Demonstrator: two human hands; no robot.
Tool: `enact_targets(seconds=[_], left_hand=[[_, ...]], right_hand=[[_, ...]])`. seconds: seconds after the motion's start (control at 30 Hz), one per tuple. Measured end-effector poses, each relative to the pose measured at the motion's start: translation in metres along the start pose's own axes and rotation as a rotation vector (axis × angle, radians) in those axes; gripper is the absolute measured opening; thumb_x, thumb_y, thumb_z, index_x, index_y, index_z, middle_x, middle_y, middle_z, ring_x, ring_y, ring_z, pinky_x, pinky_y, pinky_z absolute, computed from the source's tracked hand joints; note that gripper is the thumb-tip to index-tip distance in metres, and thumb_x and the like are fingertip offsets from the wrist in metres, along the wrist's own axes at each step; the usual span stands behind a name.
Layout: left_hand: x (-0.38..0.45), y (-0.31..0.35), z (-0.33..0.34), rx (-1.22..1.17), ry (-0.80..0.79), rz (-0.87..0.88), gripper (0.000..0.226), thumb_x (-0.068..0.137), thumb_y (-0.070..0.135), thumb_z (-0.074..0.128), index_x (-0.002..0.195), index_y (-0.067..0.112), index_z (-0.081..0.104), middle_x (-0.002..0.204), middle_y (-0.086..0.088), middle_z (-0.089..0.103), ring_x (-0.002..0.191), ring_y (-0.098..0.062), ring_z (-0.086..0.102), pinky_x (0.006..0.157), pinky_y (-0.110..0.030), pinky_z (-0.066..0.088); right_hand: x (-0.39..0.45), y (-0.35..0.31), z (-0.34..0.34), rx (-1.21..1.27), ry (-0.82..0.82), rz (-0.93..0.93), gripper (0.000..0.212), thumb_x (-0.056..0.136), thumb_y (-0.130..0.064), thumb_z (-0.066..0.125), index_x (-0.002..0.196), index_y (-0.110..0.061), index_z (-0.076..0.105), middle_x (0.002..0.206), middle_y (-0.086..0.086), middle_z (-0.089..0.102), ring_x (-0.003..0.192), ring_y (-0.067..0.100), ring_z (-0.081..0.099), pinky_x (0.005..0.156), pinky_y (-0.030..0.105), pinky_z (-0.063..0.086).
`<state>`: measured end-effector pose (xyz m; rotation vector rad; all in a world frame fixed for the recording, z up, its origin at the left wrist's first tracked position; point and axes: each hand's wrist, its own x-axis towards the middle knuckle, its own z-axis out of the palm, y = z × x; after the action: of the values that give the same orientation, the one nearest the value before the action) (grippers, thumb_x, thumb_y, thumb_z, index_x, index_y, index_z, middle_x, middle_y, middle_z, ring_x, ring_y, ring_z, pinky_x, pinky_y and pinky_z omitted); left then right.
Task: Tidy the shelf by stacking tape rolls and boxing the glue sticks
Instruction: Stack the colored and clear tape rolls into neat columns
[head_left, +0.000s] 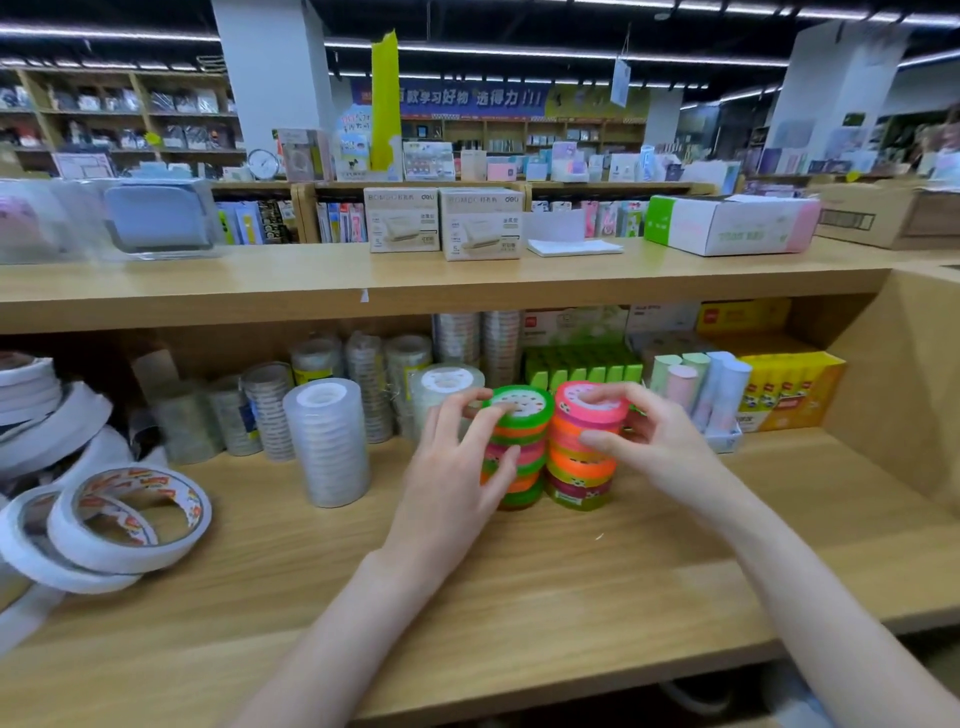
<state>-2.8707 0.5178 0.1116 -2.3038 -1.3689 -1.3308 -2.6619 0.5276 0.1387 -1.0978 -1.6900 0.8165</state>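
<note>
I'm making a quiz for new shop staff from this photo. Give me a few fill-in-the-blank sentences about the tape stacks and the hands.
1. The left hand grips the stack of coloured tape rolls whose top roll is ____.
2. The right hand grips the stack whose top roll is ____.
3. The clear tape stack stands to the ____ of both coloured stacks.
4. The yellow glue stick box sits at the shelf's ____ end.

Missing words: green; pink; left; right

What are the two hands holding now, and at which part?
The left hand grips the green-topped tape stack by its top roll and side. The right hand grips the pink-topped tape stack likewise.
</note>
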Motion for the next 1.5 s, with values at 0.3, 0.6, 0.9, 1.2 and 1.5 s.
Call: enact_targets(seconds=[0.3, 0.6, 0.9, 1.2, 1.5], left_hand=[[-0.003, -0.006, 0.001, -0.065, 0.052, -0.006, 0.040, 0.087, 0.031, 0.046, 0.118, 0.008, 0.054, 0.115, -0.007, 0.052, 0.110, -0.014, 0.045, 0.095, -0.018, 0.032], [-0.005, -0.007, 0.000, -0.141, 0.124, -0.006, 0.039, 0.086, 0.025, 0.048, 0.123, 0.012, 0.043, 0.115, -0.007, 0.050, 0.104, -0.015, 0.050, 0.092, -0.022, 0.040], [-0.009, -0.009, -0.001, -0.125, 0.083, -0.049, 0.045, 0.087, 0.031, 0.043, 0.131, 0.020, 0.046, 0.117, -0.001, 0.048, 0.090, -0.015, 0.058, 0.078, -0.023, 0.046], [-0.010, -0.009, 0.001, -0.149, 0.040, -0.022, 0.045, 0.087, 0.033, 0.042, 0.132, 0.026, 0.042, 0.114, 0.003, 0.047, 0.087, -0.011, 0.057, 0.078, -0.025, 0.047], [-0.011, -0.008, -0.002, -0.141, 0.040, -0.021, 0.049, 0.088, 0.028, 0.043, 0.137, 0.021, 0.044, 0.112, 0.002, 0.049, 0.094, -0.008, 0.055, 0.080, -0.019, 0.044]], right_hand=[[0.012, -0.016, -0.010, -0.188, -0.001, -0.027, 0.017, 0.072, -0.038, 0.066, 0.086, -0.029, 0.062, 0.102, -0.011, 0.058, 0.102, 0.012, 0.053, 0.074, 0.023, 0.045], [0.034, -0.038, 0.024, -0.497, -0.074, -0.238, 0.023, 0.081, -0.043, 0.063, 0.095, -0.025, 0.060, 0.089, -0.016, 0.056, 0.078, -0.005, 0.050, 0.063, 0.009, 0.036], [0.019, -0.028, -0.005, -0.310, 0.055, -0.121, 0.017, 0.094, -0.028, 0.046, 0.104, -0.021, 0.058, 0.102, -0.005, 0.062, 0.100, 0.009, 0.056, 0.077, 0.018, 0.045], [0.011, -0.023, 0.005, -0.510, -0.039, -0.214, 0.029, 0.089, -0.045, 0.045, 0.118, -0.044, 0.048, 0.139, -0.003, 0.036, 0.129, 0.016, 0.029, 0.099, 0.036, 0.034], [0.018, -0.037, 0.018, -0.455, -0.127, -0.245, 0.017, 0.089, -0.017, 0.058, 0.096, -0.032, 0.055, 0.109, -0.006, 0.051, 0.106, 0.010, 0.049, 0.087, 0.023, 0.036]])
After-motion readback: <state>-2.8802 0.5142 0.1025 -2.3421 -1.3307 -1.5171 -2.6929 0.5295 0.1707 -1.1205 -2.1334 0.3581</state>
